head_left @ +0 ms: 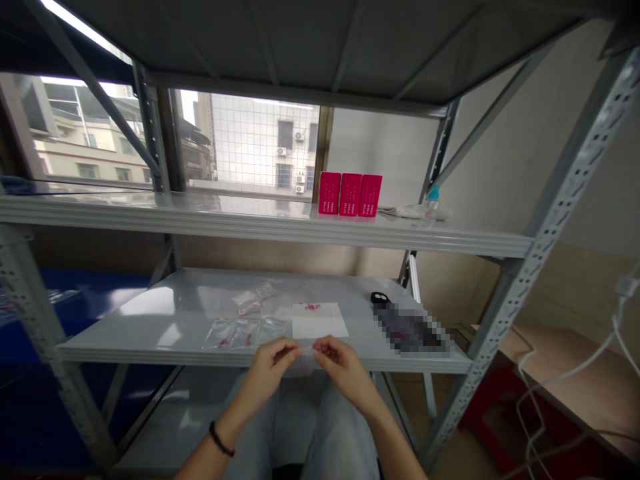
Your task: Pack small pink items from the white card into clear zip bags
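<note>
My left hand (273,363) and my right hand (341,368) are close together just in front of the lower shelf's edge, above my knees. Between them hangs a small clear plastic bag (300,363), its top edge pinched at either side by my fingertips. A little pink shows low in the bag, too small to make out. Beyond my hands lies a white sheet of paper (320,323) with several small pink-red pieces (312,307) near its far edge. Left of the paper are flat clear bags (245,333) with pink-red bits inside, and behind those a pile of small clear bags (254,298).
Three magenta boxes (350,195) stand on the upper shelf (250,223), with a small blue-capped bottle (433,202) and a cloth to their right. A black object (380,298) and a blurred-out item (413,330) lie right on the lower shelf. White cables hang at far right.
</note>
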Demonstrator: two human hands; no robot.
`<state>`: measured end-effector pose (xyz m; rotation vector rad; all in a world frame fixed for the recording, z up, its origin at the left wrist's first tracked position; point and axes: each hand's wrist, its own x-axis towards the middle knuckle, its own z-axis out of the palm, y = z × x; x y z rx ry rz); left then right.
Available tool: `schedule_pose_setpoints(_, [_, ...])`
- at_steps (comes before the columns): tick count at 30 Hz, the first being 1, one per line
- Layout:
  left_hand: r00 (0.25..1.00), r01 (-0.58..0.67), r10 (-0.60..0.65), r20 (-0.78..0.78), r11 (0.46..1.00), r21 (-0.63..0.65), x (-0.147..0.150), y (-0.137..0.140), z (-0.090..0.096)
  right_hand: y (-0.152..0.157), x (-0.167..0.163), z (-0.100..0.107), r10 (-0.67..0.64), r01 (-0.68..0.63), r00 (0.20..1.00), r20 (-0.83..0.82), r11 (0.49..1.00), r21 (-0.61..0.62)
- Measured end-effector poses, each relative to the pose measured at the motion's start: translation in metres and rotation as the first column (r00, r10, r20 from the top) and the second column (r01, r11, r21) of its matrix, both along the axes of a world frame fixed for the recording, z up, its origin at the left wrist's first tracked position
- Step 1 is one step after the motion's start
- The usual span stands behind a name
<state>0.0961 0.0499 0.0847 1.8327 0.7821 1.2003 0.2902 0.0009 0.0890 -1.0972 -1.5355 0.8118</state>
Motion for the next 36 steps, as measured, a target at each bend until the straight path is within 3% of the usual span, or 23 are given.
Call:
schedule_pose_setpoints(4, [0.98, -0.005, -0.006, -0.2, 0.998, -0.055, -0.033, -0.035, -0.045, -0.021, -0.031, -0.067, -0.041, 0.025, 0.993, -0.115, 0.99, -0.139])
schedule_pose_setpoints(8, [0.951, -0.003, -0.043, -0.306, 0.989, -0.15, -0.06, -0.049, -0.095, -0.029, -0.057, -0.132, -0.075, 0.052, 0.994, -0.077, 0.964, -0.262])
schedule_pose_setpoints(12, [0.941, -0.086, 0.024, -0.338, 0.982, -0.169, -0.074, -0.046, -0.127, -0.026, -0.072, -0.169, -0.056, 0.069, 0.997, 0.045, 0.933, -0.352])
schedule_pose_setpoints(15, [0.944, -0.131, 0.075, -0.321, 0.979, -0.158, -0.075, -0.044, -0.132, -0.029, -0.073, -0.171, -0.096, 0.113, 0.993, 0.07, 0.949, -0.294])
schedule_pose_setpoints(20, [0.963, -0.107, 0.057, -0.263, 0.978, -0.18, -0.067, -0.055, -0.124, -0.041, -0.064, -0.153, -0.142, 0.158, 0.985, 0.102, 0.971, -0.179])
schedule_pose_setpoints(26, [0.963, -0.163, 0.119, -0.241, 0.971, -0.174, -0.058, -0.062, -0.12, -0.044, -0.055, -0.137, -0.025, 0.042, 0.993, 0.113, 0.987, -0.155])
schedule_pose_setpoints(33, [0.97, -0.075, 0.038, -0.241, 0.986, -0.146, -0.054, -0.068, -0.119, -0.045, -0.059, -0.128, -0.02, 0.03, 0.993, 0.115, 0.996, -0.078])
schedule_pose_setpoints(36, [0.965, -0.069, 0.033, -0.259, 0.989, -0.133, -0.052, -0.071, -0.119, -0.048, -0.062, -0.126, 0.042, -0.035, 0.996, 0.082, 0.996, -0.085])
